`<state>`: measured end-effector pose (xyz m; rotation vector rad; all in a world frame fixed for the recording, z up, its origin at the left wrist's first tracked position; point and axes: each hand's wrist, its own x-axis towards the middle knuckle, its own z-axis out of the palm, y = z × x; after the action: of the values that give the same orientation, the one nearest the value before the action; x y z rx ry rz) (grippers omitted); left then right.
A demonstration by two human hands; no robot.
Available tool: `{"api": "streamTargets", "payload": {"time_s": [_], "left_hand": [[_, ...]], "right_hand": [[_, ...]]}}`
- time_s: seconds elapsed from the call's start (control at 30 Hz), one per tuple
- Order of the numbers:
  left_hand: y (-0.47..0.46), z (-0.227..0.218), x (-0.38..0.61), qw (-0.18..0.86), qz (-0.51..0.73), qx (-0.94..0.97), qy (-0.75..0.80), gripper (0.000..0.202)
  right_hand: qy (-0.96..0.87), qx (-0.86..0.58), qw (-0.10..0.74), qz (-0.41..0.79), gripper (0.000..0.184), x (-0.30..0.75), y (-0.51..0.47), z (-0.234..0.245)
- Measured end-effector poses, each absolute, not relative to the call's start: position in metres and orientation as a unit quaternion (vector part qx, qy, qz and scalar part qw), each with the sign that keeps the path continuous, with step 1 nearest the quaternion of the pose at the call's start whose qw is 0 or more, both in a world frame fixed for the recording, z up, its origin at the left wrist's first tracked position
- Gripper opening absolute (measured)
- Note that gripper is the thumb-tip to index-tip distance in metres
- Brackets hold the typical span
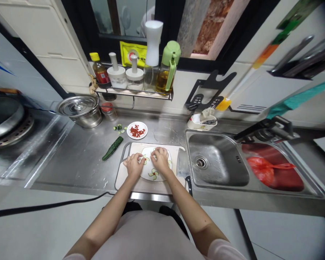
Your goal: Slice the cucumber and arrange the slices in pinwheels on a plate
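A white plate (146, 175) lies on the cutting board (123, 182), with thin cucumber slices (153, 174) set out on it in pinwheel shapes around small red bits. At the plate's left side, my left hand (134, 165) has its thumb and fingertips closed on a cucumber slice (145, 159). My right hand (160, 160) is over the plate's upper right part, fingers curled and pinched together; what is in them is hidden. A cleaver (182, 163) rests along the board's right edge, its black handle toward me.
A small plate (129, 131) of chopped red pieces, cucumber scraps (120, 127) and a cucumber (112, 148) are beyond the board. A lidded pot (88, 117) and jar (109, 112) stand back left. To the right is the sink (219, 162), with a red bag (261, 171) in its second basin.
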<state>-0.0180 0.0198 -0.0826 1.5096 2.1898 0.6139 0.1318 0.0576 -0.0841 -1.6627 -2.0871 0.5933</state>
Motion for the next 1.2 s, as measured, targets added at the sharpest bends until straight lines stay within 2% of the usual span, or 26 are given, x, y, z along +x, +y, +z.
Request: {"api": "streamTargets", "payload": {"time_s": [0.33, 0.43, 0.6, 0.7, 0.9, 1.07, 1.2], "left_hand": [[0.021, -0.084, -0.014, 0.201, 0.211, 0.554, 0.779, 0.015], [0.02, -0.082, -0.013, 0.205, 0.224, 0.544, 0.782, 0.015], [0.017, -0.075, -0.022, 0.192, 0.285, 0.493, 0.799, 0.022], [0.011, -0.072, -0.034, 0.192, 0.311, 0.467, 0.805, 0.025], [-0.006, -0.076, -0.052, 0.215, 0.311, 0.455, 0.806, 0.029], [-0.025, -0.087, -0.052, 0.275, 0.295, 0.48, 0.779, 0.036], [-0.033, -0.095, -0.044, 0.324, 0.277, 0.499, 0.755, 0.04]], "right_hand": [[-0.729, -0.608, 0.221, 0.225, 0.01, 0.137, 0.044, -0.082], [-0.71, -0.61, 0.275, 0.219, 0.014, 0.146, 0.04, -0.074], [-0.66, -0.597, 0.43, 0.153, 0.019, 0.18, 0.032, -0.045], [-0.613, -0.629, 0.462, 0.124, 0.02, 0.208, 0.026, -0.035], [-0.573, -0.676, 0.43, 0.173, 0.029, 0.246, 0.004, -0.054], [-0.566, -0.691, 0.343, 0.291, 0.036, 0.244, -0.019, -0.076], [-0.562, -0.708, 0.27, 0.331, 0.034, 0.23, -0.029, -0.087]]}}
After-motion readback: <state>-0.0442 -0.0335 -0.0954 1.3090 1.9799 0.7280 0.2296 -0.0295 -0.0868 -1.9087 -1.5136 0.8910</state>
